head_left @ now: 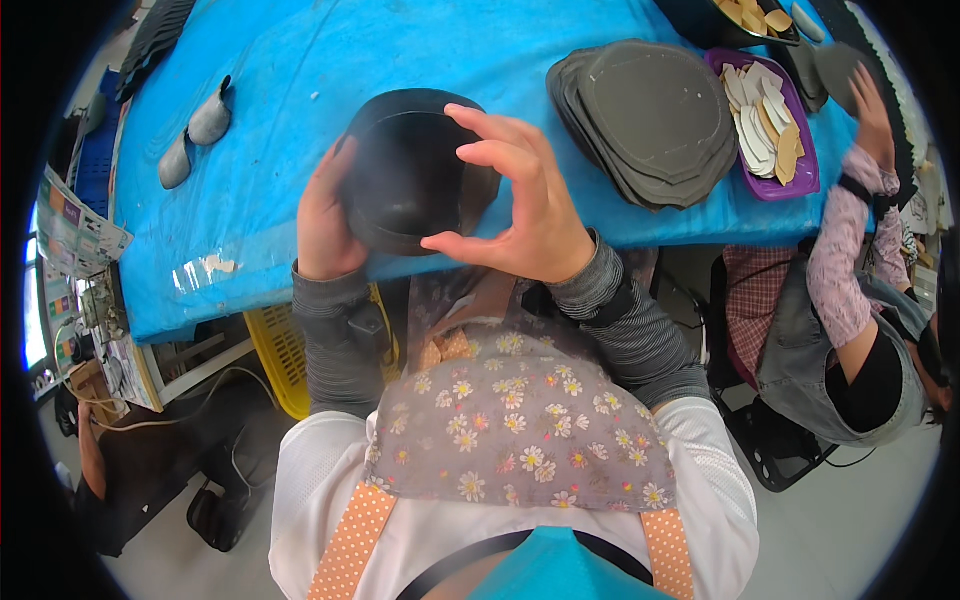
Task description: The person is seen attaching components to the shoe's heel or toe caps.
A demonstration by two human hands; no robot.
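Observation:
A black, rounded, cap-like piece [410, 180] with a faint seam line around it is held up at the table's front edge. My left hand [330, 220] grips its left side, with the fingertips partly hidden behind it. Over the piece's right side curves my right hand [530, 200], thumb and fingers spread wide apart. Its fingertips lie at the piece's edge; whether they press on it I cannot tell. To the right stands a stack of dark grey flat rounded panels [655, 125].
A purple basket [812, 180] holds white and tan cut pieces; behind it is a black tub [700, 22] of tan pieces. Two grey, teardrop-shaped objects [208, 120] lie at left on the blue-covered table [240, 210]. Below sits a yellow crate [280, 360]. A co-worker's hand [872, 115] is at right.

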